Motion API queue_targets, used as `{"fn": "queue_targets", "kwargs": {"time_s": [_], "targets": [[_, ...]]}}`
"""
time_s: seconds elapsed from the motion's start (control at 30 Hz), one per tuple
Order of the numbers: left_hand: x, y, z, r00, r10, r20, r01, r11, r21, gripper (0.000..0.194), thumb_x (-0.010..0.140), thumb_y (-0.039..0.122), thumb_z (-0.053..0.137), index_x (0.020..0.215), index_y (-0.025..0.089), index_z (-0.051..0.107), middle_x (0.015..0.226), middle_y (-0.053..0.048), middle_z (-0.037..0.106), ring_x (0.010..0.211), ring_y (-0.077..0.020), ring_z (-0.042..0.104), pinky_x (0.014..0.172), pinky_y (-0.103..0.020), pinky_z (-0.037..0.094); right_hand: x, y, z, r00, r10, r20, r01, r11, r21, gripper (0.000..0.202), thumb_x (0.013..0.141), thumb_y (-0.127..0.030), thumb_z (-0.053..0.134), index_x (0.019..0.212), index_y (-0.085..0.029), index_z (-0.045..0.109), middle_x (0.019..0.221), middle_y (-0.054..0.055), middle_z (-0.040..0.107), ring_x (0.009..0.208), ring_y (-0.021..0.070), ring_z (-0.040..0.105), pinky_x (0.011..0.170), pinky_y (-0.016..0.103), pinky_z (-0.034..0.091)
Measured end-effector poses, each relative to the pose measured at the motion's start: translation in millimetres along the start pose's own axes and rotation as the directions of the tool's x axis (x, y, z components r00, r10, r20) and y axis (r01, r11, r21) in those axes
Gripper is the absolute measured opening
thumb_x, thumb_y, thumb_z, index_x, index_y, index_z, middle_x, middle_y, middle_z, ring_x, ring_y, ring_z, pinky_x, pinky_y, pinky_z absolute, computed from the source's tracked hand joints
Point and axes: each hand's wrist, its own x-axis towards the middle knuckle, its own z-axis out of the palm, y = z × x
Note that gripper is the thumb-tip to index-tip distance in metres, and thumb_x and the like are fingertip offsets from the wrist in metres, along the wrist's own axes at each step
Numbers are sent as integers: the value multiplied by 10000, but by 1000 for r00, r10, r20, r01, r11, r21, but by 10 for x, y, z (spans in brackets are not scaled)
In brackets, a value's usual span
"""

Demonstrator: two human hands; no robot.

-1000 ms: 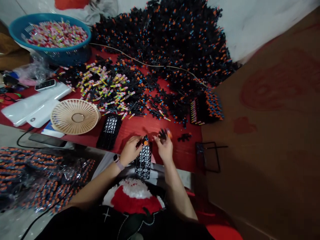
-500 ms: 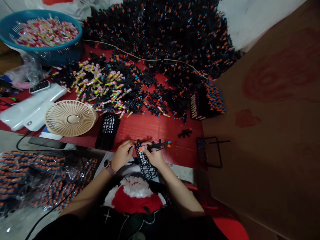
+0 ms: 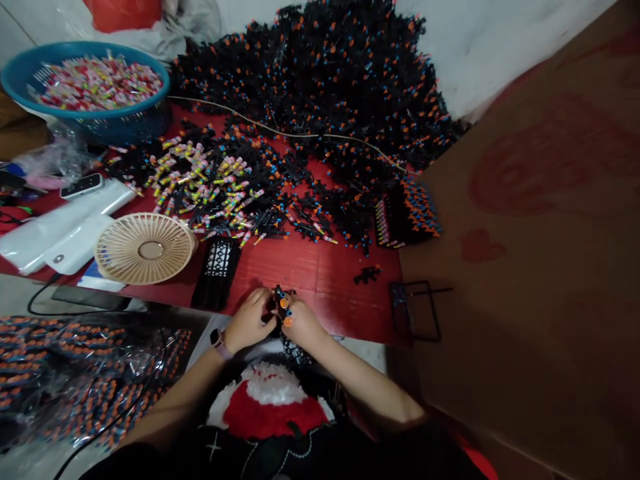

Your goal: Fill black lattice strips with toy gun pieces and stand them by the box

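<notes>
A broad brown cardboard sheet (image 3: 530, 307), flat-faced and scrawled with red, stands to the person's right of the red table (image 3: 320, 273), whose covering has a dull sheen. Along the far side rises a heap of black toy guns (image 3: 320, 73), spiky moulded plastic dotted with orange and blue. At the far left sits a blue plastic basket (image 3: 100, 115), oval and perforated, full of glossy wrapped pieces. Nearer is a round cream grille (image 3: 145, 250) with thin radiating ribs, beside a spare black lattice rack (image 3: 217, 263).

At the near edge, the right hand (image 3: 303, 323) curls over a black lattice rack (image 3: 297, 353), its fingertips hidden; whether they pinch anything I can't tell. The left hand (image 3: 250, 323) has bent fingers, thumb set apart from them, close against the dark parts at the rack's far end; its grip is unclear too. That openwork rack lies between and just below the hands, its long axis running towards the body, near end slanting right. Two orange discs (image 3: 284, 303) with blue bits show between the hands, right-hand fingers nearest. A lone toy gun (image 3: 367, 274) lies apart, farther right.
</notes>
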Motion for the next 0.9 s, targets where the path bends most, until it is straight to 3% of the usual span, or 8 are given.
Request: {"fn": "queue_targets", "kwargs": {"time_s": [0.13, 0.17, 0.23, 0.33, 0.5, 0.63, 0.77, 0.9], "targets": [[17, 5, 11, 997, -71, -12, 71, 997, -26, 344, 950, 259, 706, 1286, 198, 667, 1256, -134, 743, 1211, -317, 710, 1079, -494, 607, 352, 263, -560, 950, 60, 305, -136, 963, 232, 272, 881, -139, 753, 1144, -193, 797, 885, 45, 812, 761, 209, 736, 749, 316, 613], [31, 10, 7, 996, -86, -11, 85, 995, -53, 291, 951, 254, 705, 1236, 207, 676, 1228, -120, 747, 1184, -304, 713, 1068, -480, 602, 495, 359, -733, 968, 107, 228, -158, 963, 220, 296, 896, -139, 715, 1178, -181, 797, 921, 59, 816, 805, 211, 743, 787, 321, 614], [66, 22, -6, 995, -102, -16, 99, 988, -119, 211, 945, 232, 705, 1154, 215, 685, 1155, -94, 754, 1121, -279, 714, 1034, -448, 594, 786, 555, -1028, 966, 227, -126, -216, 971, 98, 351, 932, -146, 642, 1249, -156, 795, 1108, 127, 812, 952, 238, 733, 925, 377, 607], [108, 33, -28, 991, -134, -16, 128, 971, -202, 156, 945, 226, 729, 1101, 216, 719, 1075, -74, 758, 1067, -260, 709, 986, -413, 586, 1038, 796, -1203, 807, 311, -502, -423, 898, -123, 399, 912, -113, 623, 1266, -110, 807, 1306, 233, 734, 1160, 334, 647, 1089, 501, 532], [104, 5, -61, 969, -244, 25, 241, 930, -276, 116, 863, 178, 813, 958, 201, 750, 1024, -52, 742, 1014, -231, 713, 929, -355, 573, 751, 971, -971, 795, 248, -553, -411, 891, -192, 248, 977, -160, 581, 946, -157, 827, 1047, 192, 729, 1060, 333, 625, 1024, 498, 549], [93, -6, -77, 960, -271, 62, 277, 912, -303, 91, 866, 150, 785, 940, 194, 757, 1008, -41, 749, 969, -212, 717, 897, -339, 561, 295, 932, -814, 765, 357, -536, -322, 933, 161, 189, 966, -369, 718, 917, -188, 740, 918, 100, 720, 824, 248, 656, 852, 428, 609], [108, -5, -76, 971, -230, 71, 240, 917, -318, 77, 867, 150, 785, 912, 201, 749, 968, -36, 752, 934, -215, 712, 894, -357, 568, -122, 608, -569, 872, 363, -329, -134, 823, 553, 339, 964, -569, 769, 1011, -244, 686, 941, 49, 762, 794, 220, 723, 769, 373, 645], [139, 7, -103, 976, -192, 103, 212, 944, -252, 52, 897, 166, 755, 918, 206, 729, 941, -33, 748, 937, -219, 705, 893, -351, 576, -349, 226, -192, 949, 254, -186, -136, 863, 486, 223, 1027, -489, 739, 1081, -274, 770, 1020, 58, 813, 963, 253, 776, 948, 424, 662]]}}
